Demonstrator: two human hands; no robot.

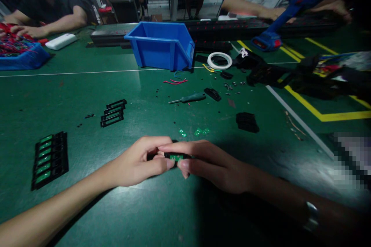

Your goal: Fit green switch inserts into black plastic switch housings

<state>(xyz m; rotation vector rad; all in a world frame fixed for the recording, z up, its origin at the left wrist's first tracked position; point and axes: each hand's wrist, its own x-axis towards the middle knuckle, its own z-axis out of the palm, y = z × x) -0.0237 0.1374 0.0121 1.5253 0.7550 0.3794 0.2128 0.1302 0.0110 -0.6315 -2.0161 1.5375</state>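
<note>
Both hands meet at the near middle of the green table. Between them is a small black plastic housing with a green circuit board (176, 158) showing in it. My left hand (142, 161) is closed on its left end, thumb against the front edge. My right hand (211, 162) pinches the right end, its fingers over the top. Just beyond lie several loose small green circuit boards (202, 131). At far left a row of black housings (50, 160) sits side by side, green boards showing in them. Several black frames (113, 112) lie further back.
A blue bin (162, 48) stands at the back, with a white tape roll (219, 61) beside it. A green-handled screwdriver (188, 98), screws (230, 86) and a stack of black parts (247, 122) lie around. A blue power drill (269, 40) stands back right. Other people sit across the table.
</note>
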